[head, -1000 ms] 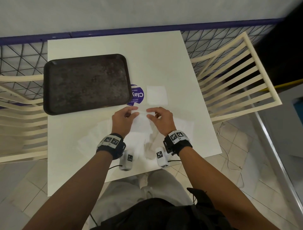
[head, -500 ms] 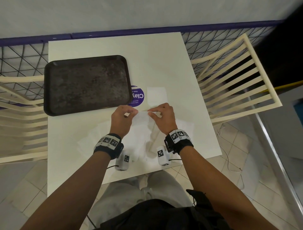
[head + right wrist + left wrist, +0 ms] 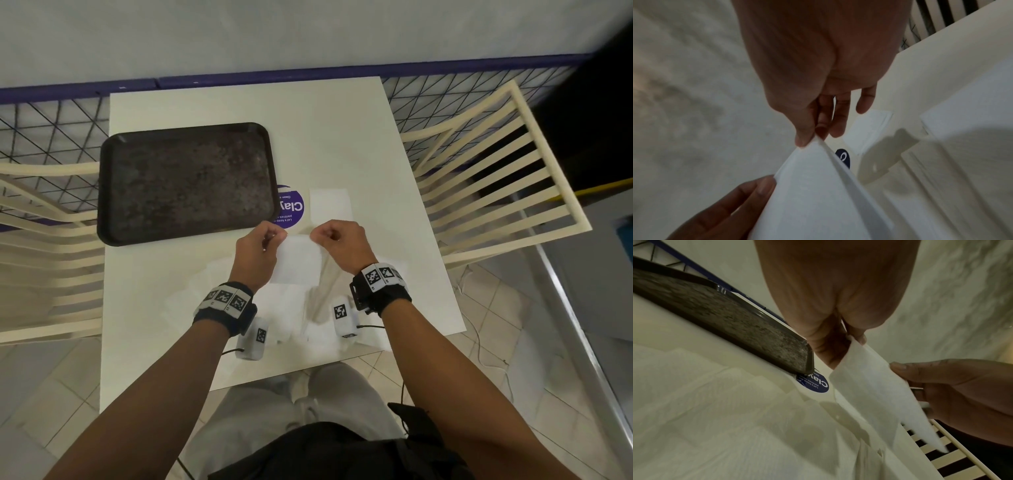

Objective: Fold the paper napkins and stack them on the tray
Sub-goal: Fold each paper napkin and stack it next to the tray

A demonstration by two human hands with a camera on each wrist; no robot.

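A white paper napkin hangs in the air above the table, held by its top corners. My left hand pinches the left corner and my right hand pinches the right corner. The left wrist view shows the napkin pinched by my left hand. In the right wrist view the napkin is two layers thick where my right hand pinches it. A dark empty tray lies at the left. A folded napkin lies flat beyond my hands. More unfolded napkins lie spread under my wrists.
The white table carries a round purple sticker beside the tray. Cream slatted chairs stand on the right and on the left. A mesh fence with a blue rail runs behind the table.
Both hands have lifted the napkin off the pile by its top edge; it now hangs free between them, a little farther from me.
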